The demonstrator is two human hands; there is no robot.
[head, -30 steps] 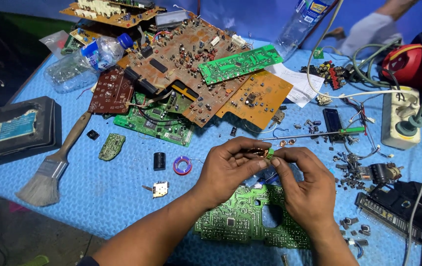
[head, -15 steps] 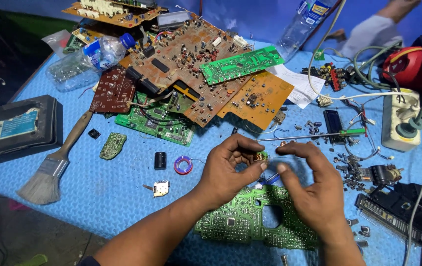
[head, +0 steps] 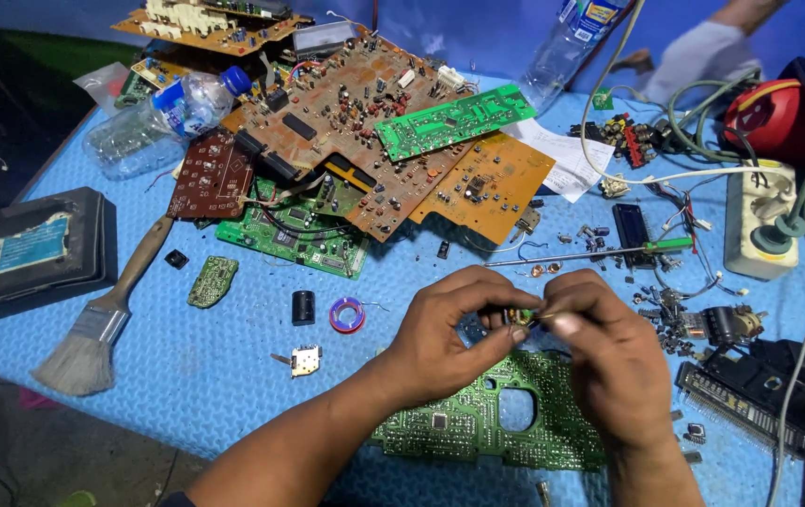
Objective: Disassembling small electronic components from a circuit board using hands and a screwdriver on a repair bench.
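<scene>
Together, the left hand [head: 449,333] and right hand [head: 609,361] pinch a tiny round brass-coloured component [head: 518,315] between narrow fingertips, just above a green printed circuit board [head: 478,422] lying on the blue foam mat [head: 233,376]. Nearby lies a green-handled screwdriver [head: 590,253].

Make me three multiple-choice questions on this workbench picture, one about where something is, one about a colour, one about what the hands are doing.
1. Where does the paintbrush lie?
A. left of the hands
B. on the boards
C. by the power strip

2. What colour is the board under the hands?
A. brown
B. green
C. orange

3. What are the left hand and right hand doing?
A. resting flat
B. pinching a small part together
C. holding the screwdriver

Answers: A, brush lies near the mat's left edge; B, it shows green; C is out, B: fingertips meet on the part.
</scene>
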